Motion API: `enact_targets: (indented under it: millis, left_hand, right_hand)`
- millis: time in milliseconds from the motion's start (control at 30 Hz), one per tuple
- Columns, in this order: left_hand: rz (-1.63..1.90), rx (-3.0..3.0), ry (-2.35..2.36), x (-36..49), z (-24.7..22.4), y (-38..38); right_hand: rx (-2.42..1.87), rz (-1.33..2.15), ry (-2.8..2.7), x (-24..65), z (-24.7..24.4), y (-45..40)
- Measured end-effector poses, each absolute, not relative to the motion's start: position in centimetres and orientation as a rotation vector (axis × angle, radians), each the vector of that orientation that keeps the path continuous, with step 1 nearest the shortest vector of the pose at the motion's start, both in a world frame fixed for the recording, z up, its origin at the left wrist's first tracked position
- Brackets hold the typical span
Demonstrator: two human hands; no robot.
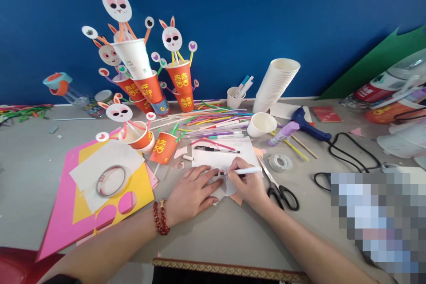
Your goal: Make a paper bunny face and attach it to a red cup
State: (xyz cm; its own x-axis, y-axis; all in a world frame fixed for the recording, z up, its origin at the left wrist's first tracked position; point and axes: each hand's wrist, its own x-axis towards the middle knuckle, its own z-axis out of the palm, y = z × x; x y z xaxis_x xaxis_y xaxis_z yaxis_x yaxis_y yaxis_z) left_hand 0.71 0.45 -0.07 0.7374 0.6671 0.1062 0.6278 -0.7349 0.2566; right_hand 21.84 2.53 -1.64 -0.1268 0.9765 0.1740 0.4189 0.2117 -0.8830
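Note:
My left hand [193,193] lies flat with its fingers spread over a small round paper face [218,176] that shows dark eye marks. A white marker [246,170] is pinched in my right hand [248,186], its tip at the face. Under and behind them lies a white sheet [216,155], with a black pen [216,149] across it. Black-handled scissors [282,195] rest just right of my right hand. The lower part of the paper face is partly hidden by my fingers.
Paper cups with rabbit figures [178,75] stand at the back left. Pink and yellow sheets [80,182] with a tape ring [111,181] lie left. Rightward are a cup stack [276,84], a clear tape roll [280,163], a glue stick [284,134] and a blue glue gun [308,126].

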Motion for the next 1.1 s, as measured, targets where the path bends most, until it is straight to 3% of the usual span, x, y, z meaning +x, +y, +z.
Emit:
enact_targets:
  millis: [1100]
  left_hand:
    - [0.297,2.747,1.036,0.71,-0.09,0.48]
  right_hand:
    - [-1.313,0.853,-1.682,21.96,-1.82,2.49]
